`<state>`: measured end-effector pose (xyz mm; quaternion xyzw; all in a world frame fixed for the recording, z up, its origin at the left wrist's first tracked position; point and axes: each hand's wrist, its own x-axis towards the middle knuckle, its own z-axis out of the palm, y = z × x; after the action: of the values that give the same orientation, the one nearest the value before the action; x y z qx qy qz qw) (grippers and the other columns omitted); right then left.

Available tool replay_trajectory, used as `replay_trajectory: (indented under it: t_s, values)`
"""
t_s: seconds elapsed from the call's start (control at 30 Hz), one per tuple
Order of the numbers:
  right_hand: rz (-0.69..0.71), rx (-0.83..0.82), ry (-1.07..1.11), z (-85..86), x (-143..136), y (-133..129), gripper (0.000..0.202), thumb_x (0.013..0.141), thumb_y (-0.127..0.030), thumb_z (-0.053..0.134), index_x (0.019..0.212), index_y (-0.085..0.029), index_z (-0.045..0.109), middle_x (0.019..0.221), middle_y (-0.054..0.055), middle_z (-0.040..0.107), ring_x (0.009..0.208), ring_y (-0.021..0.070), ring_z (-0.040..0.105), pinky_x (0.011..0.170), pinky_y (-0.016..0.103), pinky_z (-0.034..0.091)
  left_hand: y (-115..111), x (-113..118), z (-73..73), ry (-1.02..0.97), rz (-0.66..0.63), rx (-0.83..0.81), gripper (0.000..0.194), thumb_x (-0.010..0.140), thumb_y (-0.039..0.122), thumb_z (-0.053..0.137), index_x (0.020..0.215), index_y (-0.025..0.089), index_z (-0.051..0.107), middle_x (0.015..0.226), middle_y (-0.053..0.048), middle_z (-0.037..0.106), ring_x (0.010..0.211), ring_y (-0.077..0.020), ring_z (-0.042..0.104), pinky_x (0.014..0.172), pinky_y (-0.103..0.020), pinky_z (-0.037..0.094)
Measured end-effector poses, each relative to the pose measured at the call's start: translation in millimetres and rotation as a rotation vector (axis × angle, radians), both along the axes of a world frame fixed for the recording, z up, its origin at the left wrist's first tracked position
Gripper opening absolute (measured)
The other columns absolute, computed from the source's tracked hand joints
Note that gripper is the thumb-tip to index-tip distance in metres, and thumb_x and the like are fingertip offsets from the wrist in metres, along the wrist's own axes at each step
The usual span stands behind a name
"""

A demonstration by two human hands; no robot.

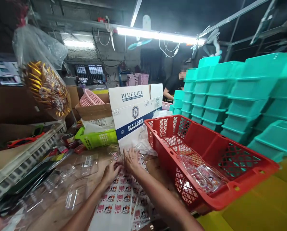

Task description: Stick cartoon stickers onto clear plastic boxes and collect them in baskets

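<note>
My left hand (pixel 111 172) and my right hand (pixel 131 159) meet over sheets of printed stickers (pixel 120 192), which show rows of small cat pictures and pink lettering. The left fingers are pinched together near the right thumb. Bent fingers of my right hand point forward, closed over a spot just beside them. What lies between the hands is small and mostly hidden; a glint of clear plastic shows by the fingertips. Several clear plastic cases (pixel 76 194) lie on the table to the left.
A red basket (pixel 167 150) holding clear packaged pieces (pixel 203 176) stands at right. Turquoise bins (pixel 241 93) are stacked behind it. A white beer carton (pixel 134 109) stands ahead, a green basket (pixel 99 138) left of it. A bag of gold decorations (pixel 47 86) hangs upper left. A person (pixel 174 84) is behind.
</note>
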<state>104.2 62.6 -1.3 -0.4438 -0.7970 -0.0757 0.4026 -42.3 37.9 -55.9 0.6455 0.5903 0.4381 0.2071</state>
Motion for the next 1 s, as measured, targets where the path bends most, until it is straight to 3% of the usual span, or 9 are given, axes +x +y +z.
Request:
replay_trajectory:
  t_s: [0.1, 0.2, 0.33, 0.43, 0.53, 0.67, 0.8, 0.87, 1.0]
  values:
    - [-0.069, -0.022, -0.032, 42.8, 22, -44, 0.032, 0.086, -0.021, 0.053, 0.117, -0.024, 0.059, 0.107, 0.011, 0.068, 0.098, 0.0316, 0.064, 0.089, 0.063, 0.05, -12, 17, 32.6, -0.098, 0.083, 0.101, 0.037, 0.082, 0.05, 0.058, 0.093, 0.016, 0.067, 0.094, -0.01, 0.076, 0.092, -0.0261, 0.072, 0.087, -0.039, 0.055]
    - [-0.134, 0.022, -0.021, 101.2, 87, -110, 0.051, 0.082, -0.025, 0.06, 0.133, -0.022, 0.052, 0.125, 0.016, 0.058, 0.108, 0.0355, 0.059, 0.092, 0.063, 0.049, -26, 62, 96.2, -0.192, 0.059, 0.305, 0.034, 0.085, 0.048, 0.061, 0.097, 0.017, 0.067, 0.099, -0.008, 0.074, 0.097, -0.0237, 0.069, 0.095, -0.039, 0.051]
    - [-0.451, 0.1, -0.05, 169.1, 216, -145, 0.059, 0.083, -0.044, 0.065, 0.137, -0.023, 0.052, 0.121, 0.016, 0.056, 0.102, 0.0319, 0.06, 0.079, 0.044, 0.053, -23, 174, 183.2, -0.05, -0.448, 0.505, 0.022, 0.087, 0.035, 0.063, 0.097, 0.017, 0.071, 0.098, -0.01, 0.074, 0.096, -0.0231, 0.068, 0.091, -0.039, 0.053]
    - [-0.578, -0.238, -0.33, 171.4, 302, -107, 0.056, 0.084, -0.054, 0.062, 0.124, -0.015, 0.065, 0.097, 0.014, 0.062, 0.078, 0.0243, 0.065, 0.068, 0.037, 0.047, -7, 260, 210.7, 0.439, -0.765, 0.23, 0.021, 0.083, 0.025, 0.067, 0.103, 0.018, 0.072, 0.101, -0.01, 0.075, 0.093, -0.0214, 0.07, 0.085, -0.035, 0.054]
    - [-0.562, -0.469, -0.493, 147.3, 348, -77, 0.049, 0.082, -0.052, 0.065, 0.11, -0.012, 0.072, 0.092, 0.018, 0.066, 0.069, 0.0246, 0.066, 0.062, 0.036, 0.045, -4, 300, 206.7, 0.549, -0.781, 0.103, 0.023, 0.075, 0.021, 0.075, 0.096, 0.013, 0.073, 0.094, -0.016, 0.075, 0.091, -0.0269, 0.072, 0.083, -0.038, 0.055]
    - [-0.555, -0.16, -0.449, 129.3, 326, -115, 0.054, 0.09, -0.058, 0.049, 0.121, -0.018, 0.066, 0.111, 0.024, 0.066, 0.095, 0.0359, 0.067, 0.07, 0.046, 0.05, -17, 247, 165.1, 0.332, -0.745, 0.347, 0.037, 0.091, 0.032, 0.059, 0.124, 0.016, 0.061, 0.12, -0.013, 0.068, 0.117, -0.0222, 0.062, 0.102, -0.036, 0.048]
    - [-0.217, 0.148, 0.004, 102.0, 214, -149, 0.049, 0.092, -0.042, 0.055, 0.139, -0.029, 0.048, 0.122, 0.014, 0.063, 0.108, 0.0294, 0.063, 0.088, 0.045, 0.054, -10, 109, 97.0, 0.11, -0.186, 0.528, 0.025, 0.089, 0.013, 0.048, 0.108, 0.02, 0.062, 0.11, -0.008, 0.063, 0.112, -0.0197, 0.058, 0.102, -0.037, 0.047]
    - [0.021, -0.07, 0.036, 78.3, 151, -127, 0.037, 0.094, -0.026, 0.051, 0.131, -0.024, 0.052, 0.12, 0.014, 0.064, 0.109, 0.0265, 0.064, 0.09, 0.043, 0.056, 4, 44, 70.3, 0.139, 0.08, 0.406, 0.035, 0.081, 0.002, 0.04, 0.106, 0.016, 0.06, 0.11, -0.011, 0.059, 0.108, -0.0216, 0.058, 0.099, -0.04, 0.049]
    - [-0.089, -0.238, -0.016, 45.9, 83, -22, 0.04, 0.084, -0.011, 0.054, 0.124, -0.006, 0.055, 0.116, 0.026, 0.063, 0.107, 0.0365, 0.063, 0.085, 0.056, 0.055, 45, -16, 54.3, 0.186, 0.135, 0.371, 0.051, 0.065, -0.006, 0.039, 0.109, 0.013, 0.058, 0.115, -0.015, 0.057, 0.117, -0.0286, 0.052, 0.107, -0.052, 0.041]
